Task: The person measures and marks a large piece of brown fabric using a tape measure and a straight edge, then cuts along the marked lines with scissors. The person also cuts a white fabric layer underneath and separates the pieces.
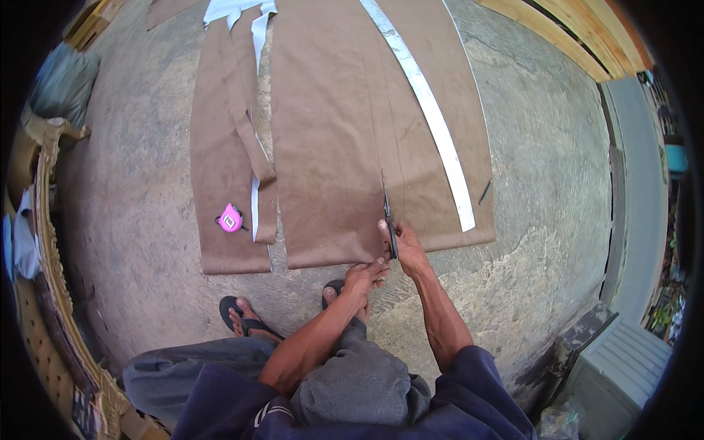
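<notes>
A large brown piece of fabric (330, 147) lies on the floor with thin dark lines drawn along it. My right hand (408, 246) grips black-handled scissors (390, 220), whose blades point away from me along one drawn line at the near part of the cloth. Just left of the handles, my left hand (363, 279) has its fingers closed at the fabric's near edge; its fingertips are partly hidden. To the right of the lines, a long silvery-white strip (433, 110) rests on the cloth. Near its end lies a dark pen-like stick (485, 192).
Narrower brown fabric pieces (220, 147) lie at left, with a pink tape measure (231, 218) on top. A carved gilded frame (51, 213) and a grey bag (66, 81) stand farther left. Wooden boards (557, 33) are at far right, a grey ridged box (623, 359) at near right.
</notes>
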Demonstrator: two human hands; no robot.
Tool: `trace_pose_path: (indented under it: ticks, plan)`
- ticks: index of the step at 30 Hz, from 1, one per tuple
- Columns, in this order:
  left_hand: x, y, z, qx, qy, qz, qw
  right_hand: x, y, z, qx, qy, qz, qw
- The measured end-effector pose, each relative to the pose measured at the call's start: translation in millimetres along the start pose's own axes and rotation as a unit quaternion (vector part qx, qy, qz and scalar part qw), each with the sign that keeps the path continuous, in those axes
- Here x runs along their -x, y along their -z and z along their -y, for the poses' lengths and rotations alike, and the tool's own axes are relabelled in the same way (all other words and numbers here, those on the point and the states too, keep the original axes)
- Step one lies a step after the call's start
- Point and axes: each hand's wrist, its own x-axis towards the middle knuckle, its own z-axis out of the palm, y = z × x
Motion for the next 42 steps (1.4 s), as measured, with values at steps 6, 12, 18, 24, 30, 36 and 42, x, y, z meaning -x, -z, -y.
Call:
trace_pose_path:
  ticks: [6, 12, 18, 24, 30, 36, 42]
  plan:
    - [-1, 1, 3, -0.008, -0.007, -0.008, 1.000, -15, -6, 9, 0.000, 0.017, -0.006, 1.000]
    - [-1, 2, 2, 0.001, -0.001, -0.004, 1.000, -29, -8, 27, -0.018, 0.026, 0.000, 1.000]
    - [-5, 4, 7, -0.003, -0.002, -0.009, 1.000, -41, -8, 45, -0.034, 0.026, 0.027, 0.999]
    - [-5, 1, 8, 0.007, -0.004, -0.024, 1.000, -58, -11, 51, 0.009, -0.021, -0.007, 1.000]
    - [-3, 2, 7, -0.009, -0.004, -0.016, 1.000, -75, -16, 72, -0.098, 0.073, 0.056, 0.991]
    - [-4, 2, 6, 0.000, -0.003, -0.014, 1.000, -78, -20, 87, -0.035, 0.036, 0.011, 0.999]
    - [-6, 3, 10, -0.002, 0.007, -0.019, 1.000, -99, -18, 99, -0.018, 0.018, 0.019, 0.999]
